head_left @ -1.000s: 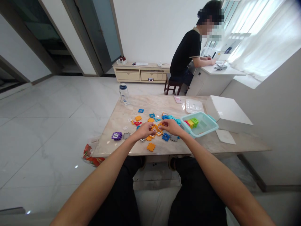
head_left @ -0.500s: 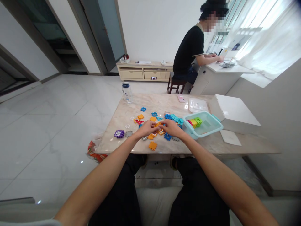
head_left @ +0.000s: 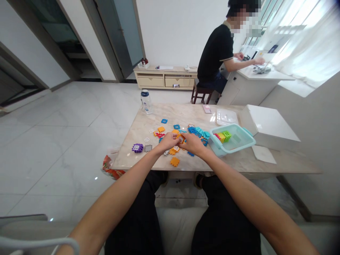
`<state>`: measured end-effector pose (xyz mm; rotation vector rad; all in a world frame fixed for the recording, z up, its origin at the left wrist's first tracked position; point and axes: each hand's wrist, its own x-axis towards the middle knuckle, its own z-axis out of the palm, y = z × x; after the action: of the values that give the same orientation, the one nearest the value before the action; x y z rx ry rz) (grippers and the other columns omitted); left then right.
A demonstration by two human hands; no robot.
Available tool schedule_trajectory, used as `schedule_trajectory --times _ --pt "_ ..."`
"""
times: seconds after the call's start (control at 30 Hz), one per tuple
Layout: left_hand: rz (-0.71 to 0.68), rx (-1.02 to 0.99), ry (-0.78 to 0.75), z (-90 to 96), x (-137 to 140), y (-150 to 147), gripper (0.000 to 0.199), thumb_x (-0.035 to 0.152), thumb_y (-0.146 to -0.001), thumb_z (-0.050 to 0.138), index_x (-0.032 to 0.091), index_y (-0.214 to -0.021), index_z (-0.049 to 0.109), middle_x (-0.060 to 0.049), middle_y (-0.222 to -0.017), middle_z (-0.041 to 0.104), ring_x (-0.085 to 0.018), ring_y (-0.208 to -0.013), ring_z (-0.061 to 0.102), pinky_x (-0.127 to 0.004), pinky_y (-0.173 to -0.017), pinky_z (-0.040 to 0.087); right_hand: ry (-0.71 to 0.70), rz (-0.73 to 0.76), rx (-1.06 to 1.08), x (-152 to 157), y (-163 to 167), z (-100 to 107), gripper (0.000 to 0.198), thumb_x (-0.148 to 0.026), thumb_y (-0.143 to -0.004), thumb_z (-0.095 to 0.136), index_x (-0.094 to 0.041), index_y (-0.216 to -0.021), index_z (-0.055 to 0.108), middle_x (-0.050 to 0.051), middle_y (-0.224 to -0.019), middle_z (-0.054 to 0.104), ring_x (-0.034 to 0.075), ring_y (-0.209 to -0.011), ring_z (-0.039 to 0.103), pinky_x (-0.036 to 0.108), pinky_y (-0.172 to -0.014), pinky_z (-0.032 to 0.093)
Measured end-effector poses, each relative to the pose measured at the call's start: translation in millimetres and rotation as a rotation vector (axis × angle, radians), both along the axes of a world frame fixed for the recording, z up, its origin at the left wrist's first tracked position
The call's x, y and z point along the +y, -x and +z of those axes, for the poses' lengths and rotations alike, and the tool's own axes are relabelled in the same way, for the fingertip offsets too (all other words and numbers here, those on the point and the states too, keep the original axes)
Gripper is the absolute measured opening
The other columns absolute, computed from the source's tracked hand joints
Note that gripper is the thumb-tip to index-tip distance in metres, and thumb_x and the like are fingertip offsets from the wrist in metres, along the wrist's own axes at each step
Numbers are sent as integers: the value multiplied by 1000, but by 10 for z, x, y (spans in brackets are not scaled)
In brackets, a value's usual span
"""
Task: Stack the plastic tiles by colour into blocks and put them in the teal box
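Note:
My left hand point(head_left: 169, 141) and my right hand point(head_left: 193, 143) meet over the middle of the table, both with fingers closed on an orange interlocking tile point(head_left: 181, 139). A pale patch shows in the tile's middle; the fingers cover part of its edge. Around the hands lie loose puzzle tiles. A single orange tile point(head_left: 174, 162) is nearest the front edge, and a grey tile point(head_left: 148, 148) lies to the left beside a stack of purple tiles point(head_left: 137, 148). Blue tiles point(head_left: 192, 131) and turquoise tiles point(head_left: 203, 133) are heaped just beyond my right hand.
A light teal basket point(head_left: 240, 145) holds yellow and green tiles point(head_left: 224, 136). Behind it are a clear lid point(head_left: 226, 117) and a white box point(head_left: 271, 124). A water bottle point(head_left: 146, 102) stands at the far left. Another person point(head_left: 216, 53) sits at a side desk.
The view has shifted slightly, so the scene sits a little to the right. The orange tile between my hands is now tilted, with its pale middle showing. The other person's hands have moved apart.

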<state>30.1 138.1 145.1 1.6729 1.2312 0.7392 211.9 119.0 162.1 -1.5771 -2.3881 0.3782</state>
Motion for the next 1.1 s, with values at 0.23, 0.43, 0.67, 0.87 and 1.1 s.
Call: schedule_trajectory --times 0.23,0.43,0.67,0.87,1.1 --pt "13 -16 -63 24 -1 -32 49 64 -93 60 17 -80 68 -4 -73 68 -19 -70 63 -28 -62 44 -181 -14 149 55 -37 -59 42 -34 -91 81 -21 -130 74 13 -122 81 31 -113 76 39 -97 56" --pt "59 92 -125 26 -14 -68 50 58 -97 60 19 -67 61 -2 -66 62 -19 -67 59 -28 -63 38 -306 88 224 117 -50 -167 56 -22 -89 82 -17 -143 68 17 -131 77 34 -124 70 48 -109 55" --pt "138 216 -209 102 -22 -104 38 38 -97 63 20 -64 56 2 -60 53 -16 -62 49 -29 -61 27 -344 84 253 136 -39 -194 60 -20 -89 79 -16 -147 64 19 -132 75 36 -124 69 52 -110 55" --pt "161 285 -268 167 -76 -112 43 39 -99 64 21 -62 55 2 -57 51 -16 -58 46 -32 -61 23 -332 92 272 136 -59 -192 58 -16 -88 78 -17 -145 67 17 -131 77 35 -127 69 53 -113 54" --pt "157 295 -332 209 -88 -129 45 43 -103 60 20 -64 60 0 -58 55 -17 -59 48 -32 -61 24 -341 99 301 162 -84 -191 60 -16 -89 77 -18 -148 66 17 -134 76 34 -128 69 54 -113 54"
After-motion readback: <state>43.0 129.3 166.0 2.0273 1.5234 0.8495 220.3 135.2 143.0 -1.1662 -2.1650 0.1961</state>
